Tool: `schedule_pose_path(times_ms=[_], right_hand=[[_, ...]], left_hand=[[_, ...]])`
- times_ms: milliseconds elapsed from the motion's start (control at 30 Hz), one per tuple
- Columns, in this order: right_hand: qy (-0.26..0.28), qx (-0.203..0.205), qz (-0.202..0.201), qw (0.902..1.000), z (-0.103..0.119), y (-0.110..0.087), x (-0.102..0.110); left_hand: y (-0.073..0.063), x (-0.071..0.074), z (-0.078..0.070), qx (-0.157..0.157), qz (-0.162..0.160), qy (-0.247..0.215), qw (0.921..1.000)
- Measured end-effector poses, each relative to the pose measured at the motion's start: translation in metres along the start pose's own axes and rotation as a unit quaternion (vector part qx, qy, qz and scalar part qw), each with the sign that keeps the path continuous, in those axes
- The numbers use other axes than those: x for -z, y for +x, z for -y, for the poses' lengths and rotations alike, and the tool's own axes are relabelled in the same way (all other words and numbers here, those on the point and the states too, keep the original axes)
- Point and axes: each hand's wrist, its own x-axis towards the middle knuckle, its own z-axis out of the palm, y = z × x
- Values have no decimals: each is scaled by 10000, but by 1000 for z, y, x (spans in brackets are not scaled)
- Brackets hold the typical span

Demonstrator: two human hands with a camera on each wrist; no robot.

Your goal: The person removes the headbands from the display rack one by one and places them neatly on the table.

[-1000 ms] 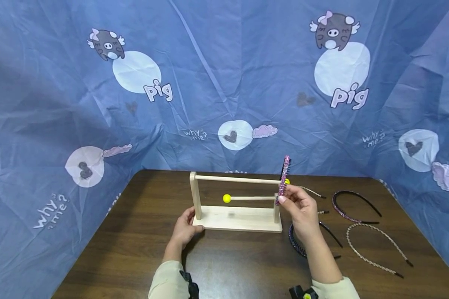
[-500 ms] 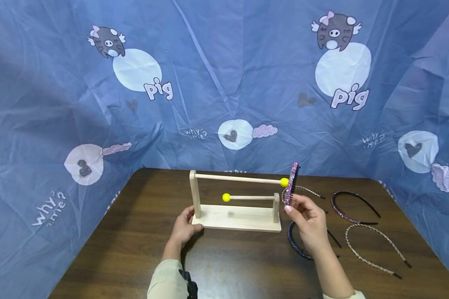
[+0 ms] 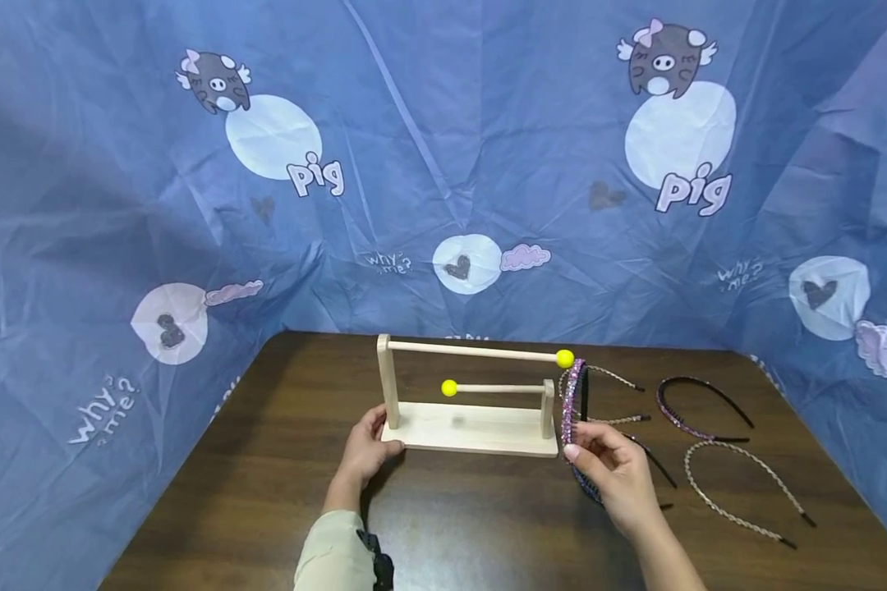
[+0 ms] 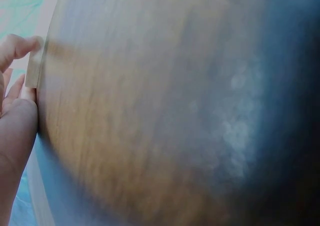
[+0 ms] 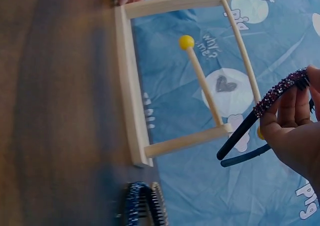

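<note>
A pale wooden rack stands on the table with two horizontal rods, each tipped with a yellow ball. At the left end of its base, my left hand grips the wood, thumb in front; the left wrist view catches thumb and fingers on either side of the board's edge. My right hand pinches a pink glittery headband between thumb and fingers, just right of the rack. In the right wrist view the headband's black ends point away from the hand, close to the long rod's ball. Neither rod carries a headband.
To the right lie more headbands: a pink and black one, a braided beige one, a dark blue toothed one partly behind my right hand, and further beige ones behind. Blue printed cloth encloses the brown table.
The pink headband has moved off the long rod's ball end to the right, then down beside the rack in my right hand. My left hand has stayed on the base.
</note>
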Motion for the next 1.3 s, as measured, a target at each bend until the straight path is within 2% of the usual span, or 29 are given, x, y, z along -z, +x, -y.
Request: schedule_pose_path(times_ms=[100,233,500,667,733,833,1033,1167,1300], right_hand=[[137,-69,205,9997,-5,-6,1],[270,-313,679,9968,-11,-14,1],[-394,-664,1670,9829,-22,-23,0],[-440,-862,2090,9731,-27,-28,0],[-393,-951,2252,9689,-29,-30,0],[-383,-1087,2490,9616,-33,-34,0],[-804,-1419,2939,9418,-42,-36,1],[-888,-1828,3316,9213,-47,-35,-2],[-848,-2275,3513,9042,-49,-33,-8]], left_hand=[[0,0,0,-5,-40,48,10000],[-1,0,0,-12,-20,46,10000],[0,1,-2,-105,15,-80,9999],[-7,-1,-17,-39,87,-209,9997],[-6,-2,-16,-22,90,-197,9998],[-1,-2,-4,-5,44,-181,9998],[1,-3,0,-9,-77,-7,10000],[1,-2,0,36,-127,58,9999],[1,-2,1,-28,-97,126,9999]])
